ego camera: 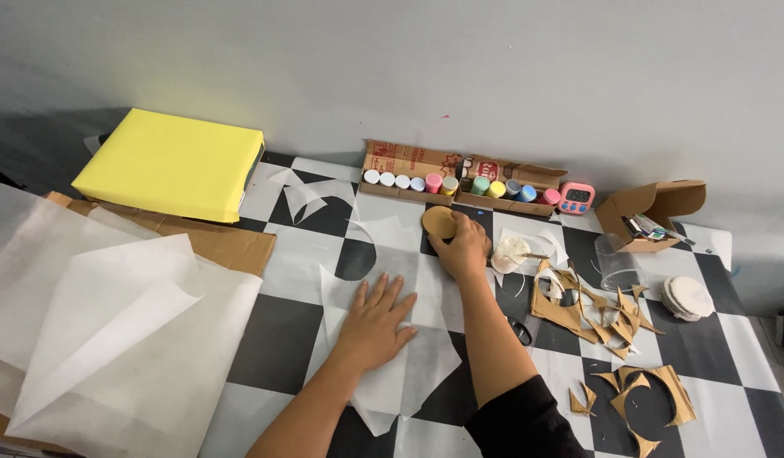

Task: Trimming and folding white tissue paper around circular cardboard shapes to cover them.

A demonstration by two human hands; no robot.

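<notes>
plain grey wall (392, 59) from 9 to 3 o'clock; black-and-white checkered table (277, 326) below; even soft light, dim corner at 9.

Right hand (465, 248) grips cardboard disc (439, 221); left hand (376, 318) flat on translucent paper (392, 339)

table (265, 318): black-and-white checks | ream (171, 164): bright yellow | disc (439, 222): tan brown | paper sheets (95, 339): translucent white | paint pots (460, 184): white, pink, yellow, green, blue lids | timer (576, 198): pink | scraps (595, 314): brown | sleeve (523, 420): black | wall (409, 68): grey
</notes>
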